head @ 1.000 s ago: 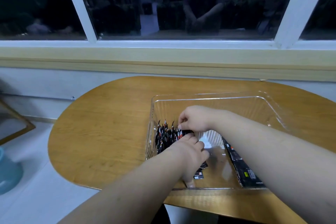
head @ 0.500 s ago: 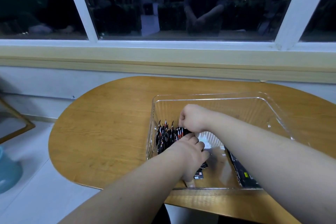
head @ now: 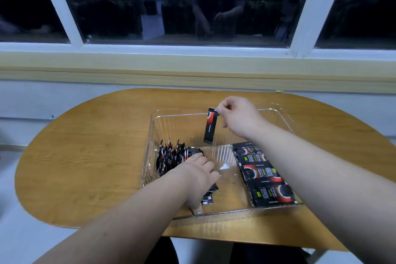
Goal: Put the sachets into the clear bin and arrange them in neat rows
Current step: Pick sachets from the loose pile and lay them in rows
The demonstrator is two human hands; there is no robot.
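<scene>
1. Judged as roughly midway. Already inside the clear bin (head: 177, 128) on the wooden table (head: 85, 156): an upright row (head: 171, 156) of sachets, packed on edge against the left wall.
2. Along the right side of the bin floor: flat sachets (head: 263, 176), face up and overlapping in a line from the near wall toward the middle. Not yet stood on edge, so probably still to be sorted.
3. Between the two groups, only bare transparent floor.
4. Right hand (head: 237, 115): raised over the far part of the bin, pinching a single sachet (head: 210, 127) by its top edge between thumb and forefinger. Other fingers loosely curled, touching nothing.
5. That single sachet: hanging almost vertical, lower end clear of the bin floor and just beyond the far end of the upright row, touching neither.
6. Left hand (head: 196, 174): down in the bin, laid over the near part of the upright row. Fingers curled around the packets, thumb stretched toward the near wall, a few packet ends peeking out below the palm. Apparently holding the row together — hard to tell how firmly.
7. Probably left to do: lowering the single sachet into the row, then standing up the flat ones.
</scene>
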